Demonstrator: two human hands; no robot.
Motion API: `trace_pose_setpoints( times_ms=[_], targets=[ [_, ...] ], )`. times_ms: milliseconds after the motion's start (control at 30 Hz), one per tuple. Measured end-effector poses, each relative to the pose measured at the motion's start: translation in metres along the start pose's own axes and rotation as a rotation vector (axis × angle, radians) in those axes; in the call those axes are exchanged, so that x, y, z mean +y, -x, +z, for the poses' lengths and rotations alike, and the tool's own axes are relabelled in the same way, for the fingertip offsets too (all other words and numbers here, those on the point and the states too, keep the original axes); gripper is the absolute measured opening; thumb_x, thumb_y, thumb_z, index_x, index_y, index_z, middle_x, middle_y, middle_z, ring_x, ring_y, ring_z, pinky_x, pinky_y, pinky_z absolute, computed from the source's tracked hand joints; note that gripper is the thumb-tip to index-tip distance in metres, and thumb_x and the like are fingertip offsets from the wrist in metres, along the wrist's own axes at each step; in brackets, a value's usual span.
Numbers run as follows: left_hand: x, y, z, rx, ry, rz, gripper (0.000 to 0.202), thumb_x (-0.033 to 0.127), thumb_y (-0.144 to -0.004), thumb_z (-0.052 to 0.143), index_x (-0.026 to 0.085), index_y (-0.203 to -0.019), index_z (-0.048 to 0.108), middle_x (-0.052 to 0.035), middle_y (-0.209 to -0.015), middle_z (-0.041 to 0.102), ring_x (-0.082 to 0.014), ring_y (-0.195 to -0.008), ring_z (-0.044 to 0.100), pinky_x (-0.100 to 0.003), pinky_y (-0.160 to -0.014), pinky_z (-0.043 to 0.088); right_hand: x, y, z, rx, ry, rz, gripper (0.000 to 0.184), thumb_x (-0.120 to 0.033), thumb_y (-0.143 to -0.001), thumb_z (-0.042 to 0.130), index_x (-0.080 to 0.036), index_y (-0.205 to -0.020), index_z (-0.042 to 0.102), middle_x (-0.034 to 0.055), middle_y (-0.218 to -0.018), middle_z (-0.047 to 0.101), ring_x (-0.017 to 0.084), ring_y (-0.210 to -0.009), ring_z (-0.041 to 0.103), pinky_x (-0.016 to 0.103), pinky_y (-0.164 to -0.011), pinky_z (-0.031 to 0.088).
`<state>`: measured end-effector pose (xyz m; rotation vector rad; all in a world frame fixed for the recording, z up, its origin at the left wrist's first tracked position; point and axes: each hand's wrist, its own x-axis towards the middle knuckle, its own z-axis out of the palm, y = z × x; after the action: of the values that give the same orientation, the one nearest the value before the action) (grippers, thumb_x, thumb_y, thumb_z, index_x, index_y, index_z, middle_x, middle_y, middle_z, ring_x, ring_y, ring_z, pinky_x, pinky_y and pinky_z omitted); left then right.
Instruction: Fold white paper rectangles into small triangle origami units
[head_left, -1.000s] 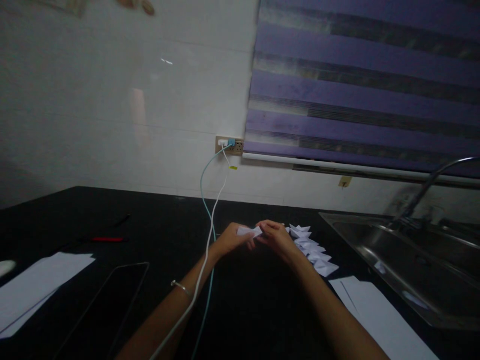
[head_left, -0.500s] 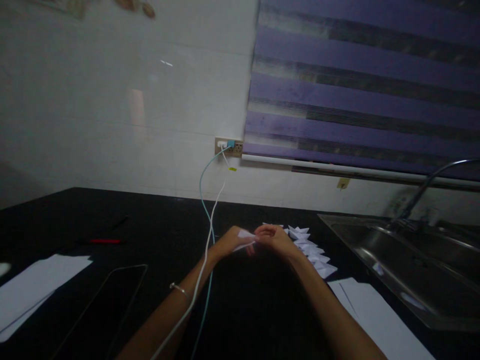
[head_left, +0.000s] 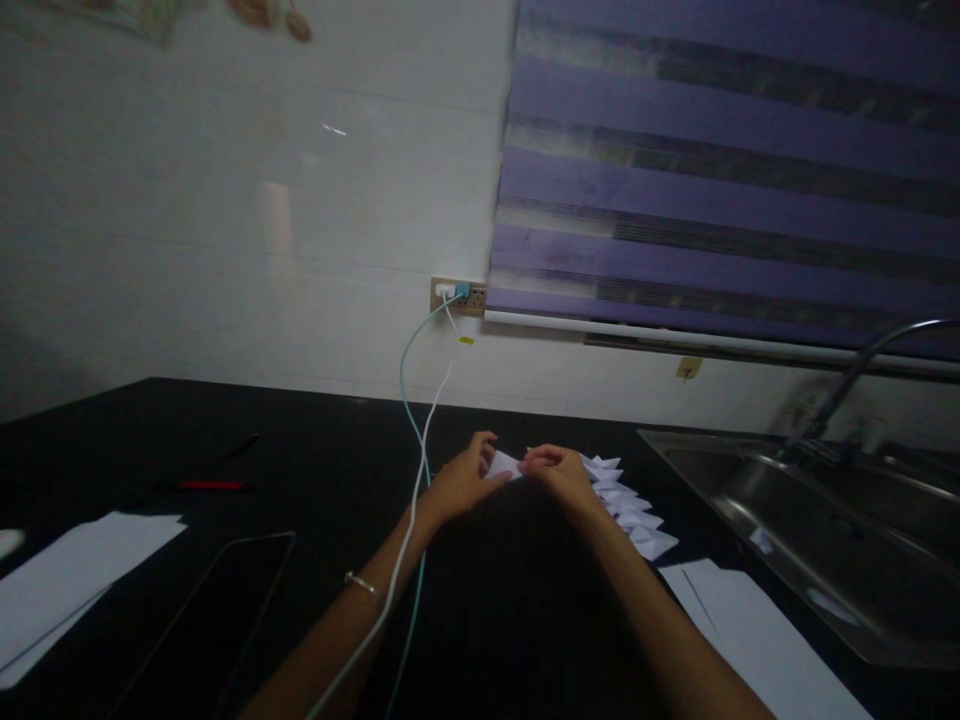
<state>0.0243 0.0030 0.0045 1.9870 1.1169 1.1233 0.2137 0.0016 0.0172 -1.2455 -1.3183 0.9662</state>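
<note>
A small piece of folded white paper (head_left: 504, 465) is held between my two hands above the black countertop. My left hand (head_left: 465, 480) grips its left side, thumb along the lower edge and fingers behind. At its right corner, my right hand (head_left: 556, 474) pinches the paper between thumb and fingertips. Just beyond and to the right of my right hand lies a row of several folded white paper boats (head_left: 626, 508), partly hidden by that hand and forearm. The fine folds of the held piece are too small to make out.
White paper sheets (head_left: 765, 630) lie at the right beside a steel sink (head_left: 847, 560). More sheets (head_left: 67, 580), a red pen (head_left: 214, 486) and a dark phone (head_left: 210, 620) are at the left. White and teal cables (head_left: 417, 490) run from the wall socket (head_left: 459, 296) across my left forearm.
My left fingers have lifted and spread a little, showing more of the paper. My right hand has shifted slightly to the right and now pinches the paper's corner.
</note>
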Motion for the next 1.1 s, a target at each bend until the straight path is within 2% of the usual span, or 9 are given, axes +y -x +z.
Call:
trace_pose_setpoints(
  times_ms=[67, 100, 233, 367, 500, 700, 933, 1000, 1100],
  targets=[
    [0.001, 0.002, -0.001, -0.036, -0.066, 0.049, 0.068, 0.046, -0.074, 0.066, 0.024, -0.133, 0.041, -0.0055, -0.107, 0.059, -0.0174, -0.085, 0.056, -0.029, -0.075, 0.043, 0.003, 0.0, 0.002, -0.005, -0.017, 0.014, 0.012, -0.021, -0.057, 0.069, -0.015, -0.066, 0.064, -0.0034, -0.049, 0.054, 0.009, -0.044, 0.044, 0.022, -0.044, 0.029],
    [0.0, 0.003, -0.001, -0.077, -0.075, 0.072, 0.064, 0.046, -0.075, 0.064, 0.024, -0.132, 0.044, -0.0052, -0.105, 0.059, -0.0174, -0.085, 0.056, -0.029, -0.075, 0.043, 0.004, 0.0, 0.003, -0.021, -0.03, 0.021, 0.01, -0.02, -0.058, 0.067, -0.015, -0.066, 0.064, -0.0036, -0.049, 0.054, 0.009, -0.044, 0.044, 0.022, -0.043, 0.029],
    [-0.002, 0.002, 0.0, -0.236, -0.01, 0.108, 0.039, 0.044, -0.085, 0.051, 0.018, -0.111, 0.062, -0.005, -0.092, 0.063, -0.0162, -0.08, 0.056, -0.027, -0.073, 0.042, 0.008, -0.001, 0.005, -0.066, -0.073, 0.018, 0.01, -0.022, -0.061, 0.065, -0.015, -0.069, 0.065, -0.0028, -0.053, 0.056, 0.008, -0.044, 0.044, 0.021, -0.044, 0.033],
    [-0.003, 0.0, 0.005, -0.283, 0.087, 0.056, 0.041, 0.049, -0.083, 0.053, 0.016, -0.105, 0.065, -0.0048, -0.09, 0.065, -0.0157, -0.078, 0.057, -0.026, -0.071, 0.042, 0.01, -0.001, 0.008, -0.039, -0.166, 0.013, 0.019, -0.029, -0.06, 0.072, -0.016, -0.071, 0.064, -0.0015, -0.06, 0.059, 0.01, -0.048, 0.05, 0.023, -0.047, 0.039],
    [-0.005, 0.0, 0.007, -0.303, 0.177, 0.006, 0.041, 0.049, -0.08, 0.058, 0.014, -0.1, 0.067, -0.0052, -0.088, 0.066, -0.0166, -0.079, 0.058, -0.027, -0.073, 0.043, 0.009, 0.0, 0.011, -0.079, -0.234, 0.019, 0.03, -0.037, -0.06, 0.077, -0.017, -0.078, 0.064, -0.0015, -0.064, 0.059, 0.01, -0.051, 0.052, 0.025, -0.051, 0.043],
    [-0.014, -0.004, 0.002, -0.295, 0.375, 0.015, 0.035, 0.039, -0.082, 0.059, 0.014, -0.106, 0.066, -0.008, -0.107, 0.067, -0.0209, -0.098, 0.06, -0.033, -0.09, 0.041, 0.007, 0.004, 0.011, -0.2, -0.199, -0.039, 0.044, -0.036, -0.06, 0.079, -0.02, -0.097, 0.062, 0.0029, -0.09, 0.063, 0.016, -0.069, 0.062, 0.028, -0.063, 0.049],
    [-0.018, -0.005, 0.001, -0.272, 0.403, 0.003, 0.035, 0.039, -0.081, 0.06, 0.015, -0.106, 0.067, -0.0079, -0.108, 0.067, -0.0222, -0.103, 0.059, -0.035, -0.095, 0.039, 0.008, 0.004, 0.011, -0.225, -0.084, -0.108, 0.039, -0.041, -0.066, 0.075, -0.018, -0.096, 0.061, 0.0071, -0.1, 0.064, 0.02, -0.083, 0.063, 0.03, -0.071, 0.049],
    [-0.016, -0.005, 0.001, -0.26, 0.402, 0.002, 0.036, 0.039, -0.081, 0.06, 0.014, -0.106, 0.066, -0.0078, -0.108, 0.066, -0.0219, -0.103, 0.059, -0.034, -0.095, 0.039, 0.006, 0.006, 0.013, -0.201, -0.092, -0.114, 0.041, -0.041, -0.065, 0.075, -0.019, -0.095, 0.059, 0.0072, -0.099, 0.064, 0.019, -0.08, 0.063, 0.029, -0.068, 0.049],
    [-0.013, -0.004, -0.001, -0.249, 0.403, -0.005, 0.036, 0.041, -0.083, 0.058, 0.014, -0.106, 0.066, -0.0078, -0.106, 0.066, -0.0207, -0.099, 0.059, -0.033, -0.091, 0.04, 0.002, 0.009, 0.016, -0.15, -0.095, -0.09, 0.042, -0.042, -0.065, 0.074, -0.021, -0.095, 0.053, 0.0021, -0.08, 0.063, 0.015, -0.062, 0.058, 0.025, -0.055, 0.044]
  ],
)
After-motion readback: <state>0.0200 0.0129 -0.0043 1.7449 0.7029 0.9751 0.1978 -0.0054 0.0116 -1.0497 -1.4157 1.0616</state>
